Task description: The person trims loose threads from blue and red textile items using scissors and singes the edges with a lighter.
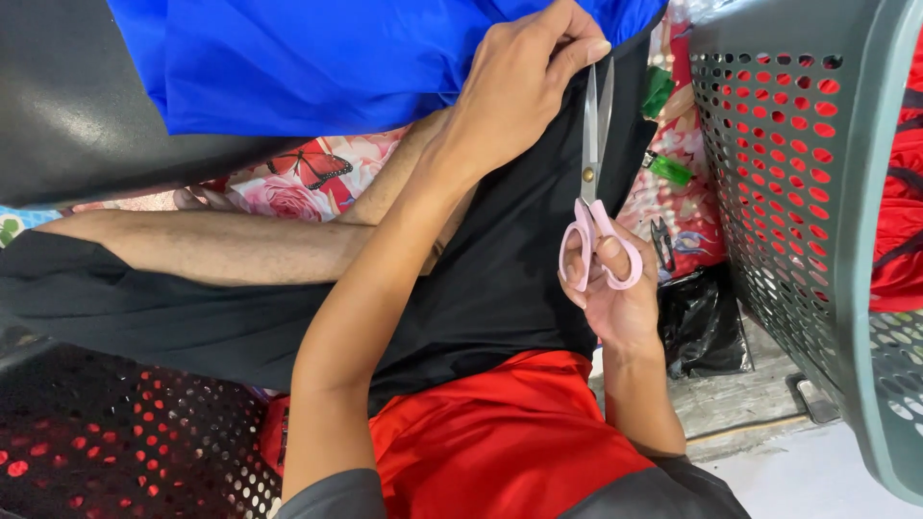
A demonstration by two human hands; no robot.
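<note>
2 perforated grey baskets: basket at right [817, 192] holds red cloth [899, 221], basket at lower left [125, 442] shows red through holes (contents unclear). 1 pair pink-handled scissors [598, 183], blades slightly apart, grasped by right hand [615, 288], fingers through loops. Left hand [519, 86] pinches black fabric [519, 250] beside blade tips, under blue cloth [308, 58]. Red fabric [500, 432] on lap

Tailoring workplace: scissors [596, 183], fabric [317, 58], baskets [798, 192]
</note>
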